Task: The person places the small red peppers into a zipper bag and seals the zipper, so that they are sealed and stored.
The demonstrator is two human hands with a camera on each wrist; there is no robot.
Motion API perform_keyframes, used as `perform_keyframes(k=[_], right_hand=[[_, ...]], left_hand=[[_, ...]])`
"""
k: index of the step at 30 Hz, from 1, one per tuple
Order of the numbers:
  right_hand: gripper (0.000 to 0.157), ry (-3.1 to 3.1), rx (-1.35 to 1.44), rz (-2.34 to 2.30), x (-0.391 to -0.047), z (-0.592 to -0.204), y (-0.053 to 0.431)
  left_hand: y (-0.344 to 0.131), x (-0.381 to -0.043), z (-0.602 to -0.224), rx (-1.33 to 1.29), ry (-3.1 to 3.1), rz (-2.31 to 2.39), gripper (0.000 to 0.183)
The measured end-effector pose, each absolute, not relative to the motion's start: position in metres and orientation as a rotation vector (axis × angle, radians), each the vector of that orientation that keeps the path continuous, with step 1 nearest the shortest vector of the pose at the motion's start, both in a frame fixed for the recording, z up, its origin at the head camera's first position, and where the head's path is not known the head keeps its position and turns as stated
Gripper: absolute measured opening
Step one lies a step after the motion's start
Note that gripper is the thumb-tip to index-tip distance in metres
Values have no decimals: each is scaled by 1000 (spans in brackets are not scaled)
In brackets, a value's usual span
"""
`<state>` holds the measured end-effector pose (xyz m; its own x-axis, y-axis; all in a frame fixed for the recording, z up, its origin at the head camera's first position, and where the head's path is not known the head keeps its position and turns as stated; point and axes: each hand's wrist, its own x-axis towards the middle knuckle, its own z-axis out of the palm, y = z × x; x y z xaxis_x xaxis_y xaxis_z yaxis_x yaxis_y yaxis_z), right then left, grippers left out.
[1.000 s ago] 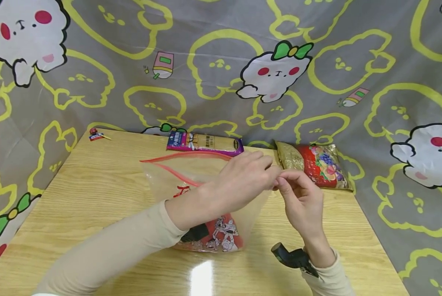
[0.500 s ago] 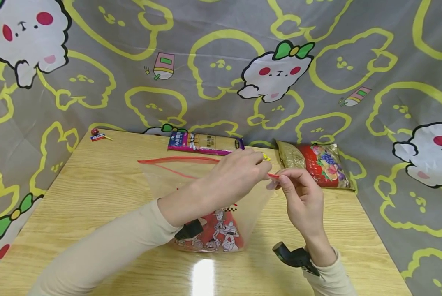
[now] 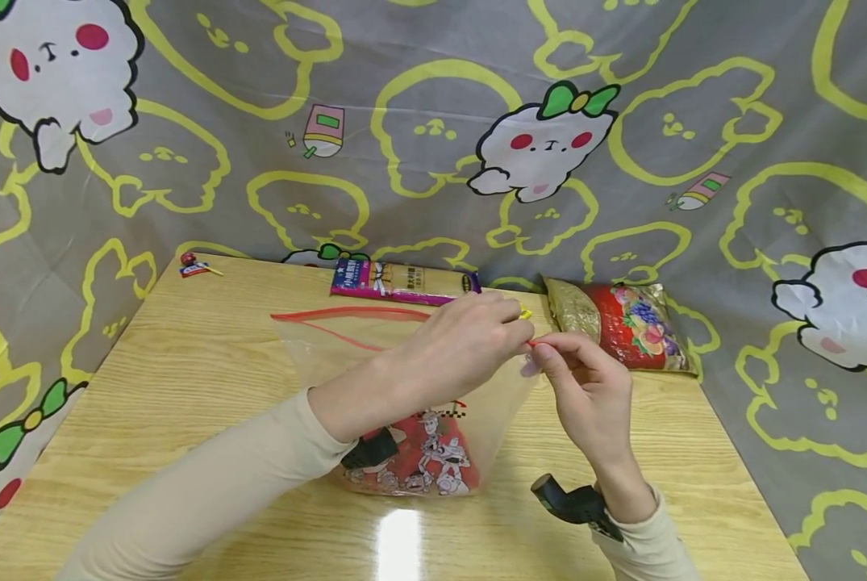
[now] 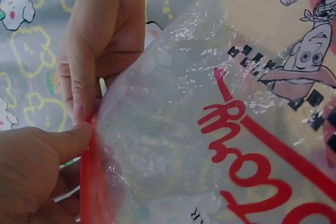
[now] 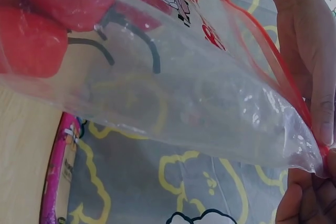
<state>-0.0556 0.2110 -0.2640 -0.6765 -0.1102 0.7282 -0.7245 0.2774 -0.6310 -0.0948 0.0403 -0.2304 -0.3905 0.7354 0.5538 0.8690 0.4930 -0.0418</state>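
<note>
A clear zip bag (image 3: 502, 411) with a red zip strip and cartoon print stands on the table. Its mouth gapes at the left end. My left hand (image 3: 469, 331) crosses over the bag and pinches the red zip (image 4: 90, 182) near the right corner. Right beside it, my right hand (image 3: 593, 395) pinches the same corner between thumb and index finger, the fingertips of both hands nearly meeting. Through the film, red rounded things (image 5: 34, 43) with dark curved stems show in the right wrist view. My left forearm hides part of the bag's front.
Along the table's back edge lie a purple-and-yellow packet (image 3: 404, 281) and a gold-and-red fruit-print bag (image 3: 622, 327). A wrapped lollipop (image 3: 195, 265) lies at the far left corner. A small yellow thing (image 3: 525, 311) peeks out behind my left hand. Patterned cloth (image 3: 433, 161) walls the table.
My left hand has shifted a little left along the zip and the bag's mouth has dropped slightly. The right fingertips have moved slightly left at the corner, closer to the left hand.
</note>
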Motion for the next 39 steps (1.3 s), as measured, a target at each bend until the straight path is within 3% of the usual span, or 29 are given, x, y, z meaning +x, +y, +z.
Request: perform_keyframes(k=[39], right_hand=[[13, -1999, 638, 1329, -77, -288, 227]], left_hand=[[-48, -109, -243, -1224, -2325, -468, 13]])
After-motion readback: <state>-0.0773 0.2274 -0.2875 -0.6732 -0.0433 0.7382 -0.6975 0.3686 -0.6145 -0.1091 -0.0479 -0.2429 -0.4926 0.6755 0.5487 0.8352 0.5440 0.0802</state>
